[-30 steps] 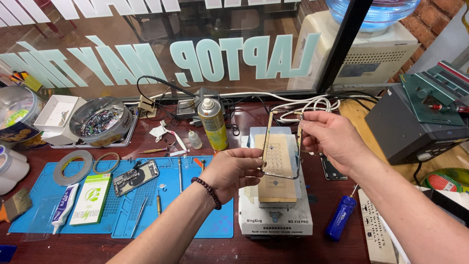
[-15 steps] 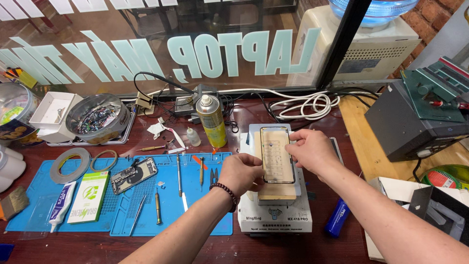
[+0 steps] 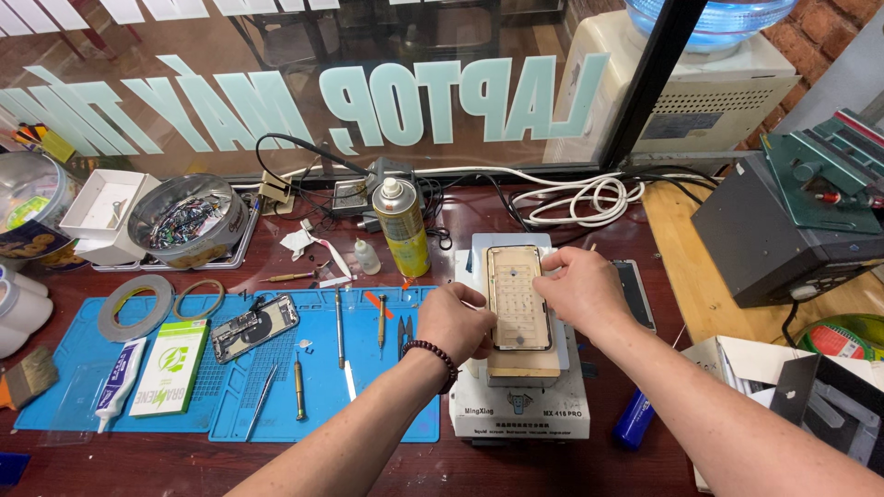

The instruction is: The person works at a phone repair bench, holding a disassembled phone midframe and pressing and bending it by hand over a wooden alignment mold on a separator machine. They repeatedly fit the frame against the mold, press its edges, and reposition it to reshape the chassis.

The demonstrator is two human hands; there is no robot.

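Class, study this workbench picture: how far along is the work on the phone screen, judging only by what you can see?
Done: the thin rectangular phone screen panel lies flat on the tan pad of the white box-shaped heating machine. In hand: the left hand presses its lower left edge, and the right hand holds its right side. Left: the opened phone body lies apart on the blue mat, not joined to the panel.

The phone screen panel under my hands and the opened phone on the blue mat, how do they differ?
The phone screen panel lies lengthwise on the white heating machine, both hands touching it: left hand, right hand. The opened phone lies tilted on the blue mat, untouched. The panel looks pale and flat; the phone shows dark internals. Both are phone-shaped.
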